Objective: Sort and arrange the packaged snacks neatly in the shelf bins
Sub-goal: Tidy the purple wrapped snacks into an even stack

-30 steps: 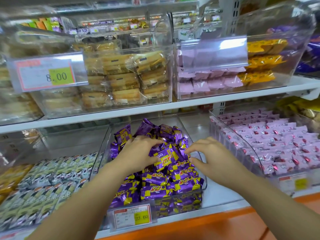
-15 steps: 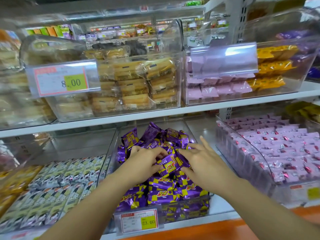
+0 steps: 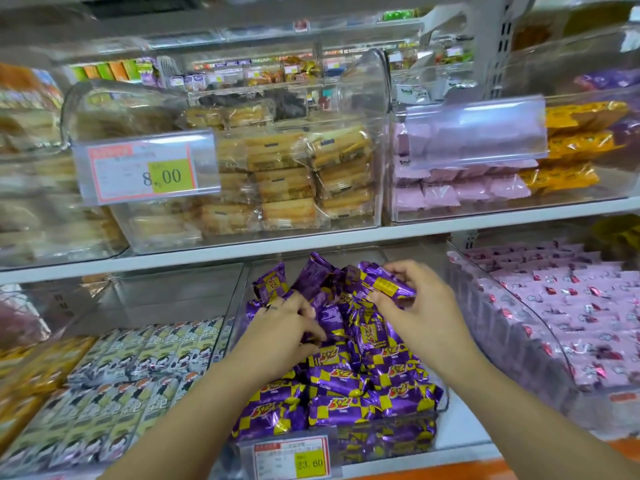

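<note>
Lifting purple packet [image 3: 388, 285], right hand [image 3: 424, 315] higher, left hand [image 3: 284, 329] gripping another

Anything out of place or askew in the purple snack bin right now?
Yes: at the back of the purple bin, the packs are heaped, tilted, some on end, unlike the flat front rows. The right hand pinches a raised pack; the left hand grips a lower pack.
</note>
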Demonstrator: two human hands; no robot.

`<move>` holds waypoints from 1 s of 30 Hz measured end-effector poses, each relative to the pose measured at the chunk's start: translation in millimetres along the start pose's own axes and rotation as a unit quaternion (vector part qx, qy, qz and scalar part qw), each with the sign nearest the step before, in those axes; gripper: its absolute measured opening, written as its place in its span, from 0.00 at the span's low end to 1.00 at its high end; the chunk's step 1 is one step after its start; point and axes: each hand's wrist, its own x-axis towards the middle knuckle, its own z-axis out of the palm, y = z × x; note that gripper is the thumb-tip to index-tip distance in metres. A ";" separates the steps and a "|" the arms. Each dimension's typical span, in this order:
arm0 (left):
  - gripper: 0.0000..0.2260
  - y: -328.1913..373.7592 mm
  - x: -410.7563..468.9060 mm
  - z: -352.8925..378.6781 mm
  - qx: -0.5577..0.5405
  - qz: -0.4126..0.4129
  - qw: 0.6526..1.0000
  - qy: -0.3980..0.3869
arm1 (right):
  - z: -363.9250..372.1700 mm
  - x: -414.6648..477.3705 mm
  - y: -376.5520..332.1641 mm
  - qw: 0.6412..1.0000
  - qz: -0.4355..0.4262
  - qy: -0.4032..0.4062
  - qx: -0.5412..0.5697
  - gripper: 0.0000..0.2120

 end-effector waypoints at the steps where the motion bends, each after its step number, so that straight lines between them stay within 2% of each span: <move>1: 0.12 1.3 1.8 2.0 0.026 -0.004 0.999 -0.026 | -0.1 -0.8 1.4 1.000 -0.010 -0.005 -0.017 0.13; 5: 0.15 3.3 12.0 2.5 0.061 -0.030 0.998 -0.011 | -2.4 -3.5 4.2 0.998 -0.020 -0.023 -0.054 0.14; 9: 0.18 -5.1 15.8 1.4 0.078 -0.075 0.993 -0.037 | -6.4 -3.8 7.3 0.997 -0.007 -0.033 -0.063 0.14; 13: 0.14 0.8 15.0 -4.1 0.079 -0.037 0.996 -0.028 | -8.0 -2.9 5.9 0.998 -0.008 -0.037 -0.058 0.15; 16: 0.21 7.0 13.9 -1.3 0.119 -0.015 0.986 -0.118 | -8.1 -1.8 5.8 0.998 -0.010 -0.042 -0.052 0.15; 18: 0.23 6.3 14.8 1.4 0.120 -0.022 0.980 -0.160 | -7.3 -2.8 5.2 0.998 -0.005 -0.053 -0.042 0.16; 24: 0.19 2.3 17.1 -2.6 0.012 -0.022 0.982 -0.187 | -6.4 -7.1 6.2 0.988 -0.017 -0.123 -0.087 0.20; 30: 0.11 -5.5 9.7 -11.6 -0.176 -0.012 0.961 -0.214 | -9.1 -9.9 2.9 0.950 -0.069 -0.221 -0.208 0.21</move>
